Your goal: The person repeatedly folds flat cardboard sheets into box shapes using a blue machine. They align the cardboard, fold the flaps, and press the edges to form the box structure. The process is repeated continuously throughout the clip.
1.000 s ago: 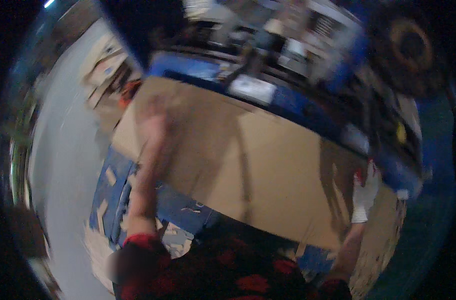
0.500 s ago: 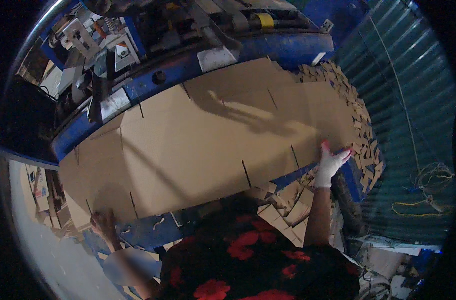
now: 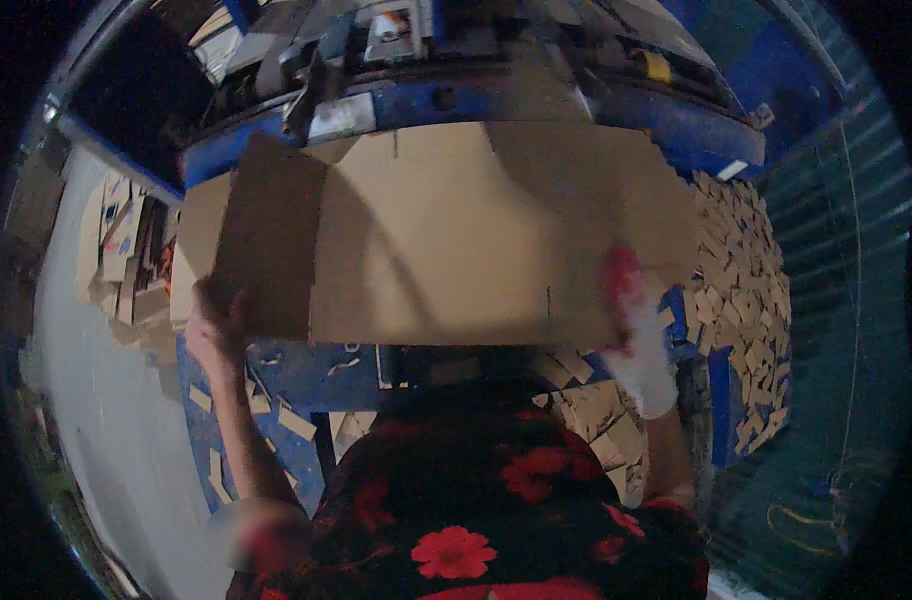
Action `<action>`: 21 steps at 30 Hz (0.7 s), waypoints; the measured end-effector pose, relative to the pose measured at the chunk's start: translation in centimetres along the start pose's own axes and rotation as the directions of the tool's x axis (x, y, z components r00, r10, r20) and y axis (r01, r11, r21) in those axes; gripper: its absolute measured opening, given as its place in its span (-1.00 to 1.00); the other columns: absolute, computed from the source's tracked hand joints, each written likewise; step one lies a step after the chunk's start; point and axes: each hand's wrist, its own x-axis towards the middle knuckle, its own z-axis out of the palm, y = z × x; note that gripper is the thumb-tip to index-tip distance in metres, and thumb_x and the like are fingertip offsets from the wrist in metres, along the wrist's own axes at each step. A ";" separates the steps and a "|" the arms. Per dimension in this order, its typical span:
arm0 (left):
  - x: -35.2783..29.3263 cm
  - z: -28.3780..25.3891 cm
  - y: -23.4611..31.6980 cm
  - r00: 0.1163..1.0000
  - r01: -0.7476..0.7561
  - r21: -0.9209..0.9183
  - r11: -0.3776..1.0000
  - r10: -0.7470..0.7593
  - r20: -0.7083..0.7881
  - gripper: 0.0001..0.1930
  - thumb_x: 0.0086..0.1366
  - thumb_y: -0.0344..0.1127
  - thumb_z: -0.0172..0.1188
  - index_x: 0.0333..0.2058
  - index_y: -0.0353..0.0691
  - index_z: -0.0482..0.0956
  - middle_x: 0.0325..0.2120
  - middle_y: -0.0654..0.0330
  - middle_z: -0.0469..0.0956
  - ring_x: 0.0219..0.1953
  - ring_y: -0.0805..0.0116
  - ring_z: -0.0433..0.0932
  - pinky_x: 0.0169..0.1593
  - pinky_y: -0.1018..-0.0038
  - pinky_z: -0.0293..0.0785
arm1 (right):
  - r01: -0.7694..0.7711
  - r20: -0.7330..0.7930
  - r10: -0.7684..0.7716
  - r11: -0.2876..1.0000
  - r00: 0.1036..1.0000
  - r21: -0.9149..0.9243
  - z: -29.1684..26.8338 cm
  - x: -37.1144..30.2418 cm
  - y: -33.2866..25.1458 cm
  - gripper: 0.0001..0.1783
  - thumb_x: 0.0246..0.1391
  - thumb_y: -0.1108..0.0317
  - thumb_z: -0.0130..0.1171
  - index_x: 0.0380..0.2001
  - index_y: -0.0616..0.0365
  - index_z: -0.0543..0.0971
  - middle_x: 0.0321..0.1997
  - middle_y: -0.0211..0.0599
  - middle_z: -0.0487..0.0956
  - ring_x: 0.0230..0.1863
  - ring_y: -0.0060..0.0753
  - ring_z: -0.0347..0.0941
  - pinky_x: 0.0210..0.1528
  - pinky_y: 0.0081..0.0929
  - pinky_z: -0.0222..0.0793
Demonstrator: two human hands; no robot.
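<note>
A large flat brown cardboard sheet [image 3: 426,240] with slots cut in its edges lies in front of me. Its left panel [image 3: 274,240] is bent up along a crease and stands tilted. My bare left hand [image 3: 219,320] is closed on the near corner of that raised panel, thumb on the inner side. At the right end of the sheet, my right hand [image 3: 636,320], in a white glove with red fingertips, grips the near right edge. Motion blurs this hand, and part of its hold is hidden. More cardboard [image 3: 201,220] shows under and beyond the raised panel.
A blue machine [image 3: 526,105] with rollers and metal parts runs along the far side. Cardboard scraps are heaped [image 3: 731,290] at the right and scattered near the blue table's [image 3: 286,375] front. Stacked cardboard [image 3: 126,250] stands left; a corrugated green wall [image 3: 856,260] is at right.
The sheet's left panel has been lifted and bent inward by my left hand. My right hand has gone from spread fingers to gripping the right edge. The view has turned and shifted.
</note>
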 end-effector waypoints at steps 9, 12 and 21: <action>-5.9 6.7 8.5 0.698 -0.633 -0.046 0.772 0.596 0.396 -0.32 0.07 -0.39 0.16 0.22 0.12 0.27 0.26 0.22 0.20 0.30 -0.02 0.10 0.28 -0.08 0.03 | 0.447 0.523 -0.150 0.739 0.839 -0.504 4.6 2.2 -0.8 -0.41 -0.15 0.29 0.18 0.07 -0.09 0.45 0.23 -0.06 0.32 0.29 0.18 0.13 0.24 0.19 -0.01; -6.6 8.3 7.9 0.691 -0.642 -0.025 0.767 0.592 0.414 -0.30 0.05 -0.42 0.14 0.22 0.20 0.28 0.24 0.29 0.23 0.30 0.00 0.11 0.26 -0.16 0.01 | 0.452 0.533 -0.133 0.719 0.836 -0.528 4.7 1.8 0.1 -0.47 -0.03 0.27 0.05 0.10 -0.18 0.44 0.21 -0.17 0.35 0.28 0.03 0.19 0.31 0.12 -0.06; -3.7 7.5 7.5 0.641 -0.630 -0.109 0.769 0.594 0.485 -0.36 0.06 -0.38 0.11 0.20 0.10 0.33 0.18 0.24 0.35 0.22 -0.03 0.27 0.22 -0.07 0.09 | 0.402 0.520 -0.082 0.740 0.850 -0.540 3.9 3.2 -0.7 -0.40 -0.04 0.36 0.03 0.17 -0.17 0.37 0.24 -0.15 0.32 0.27 0.07 0.19 0.20 0.08 0.11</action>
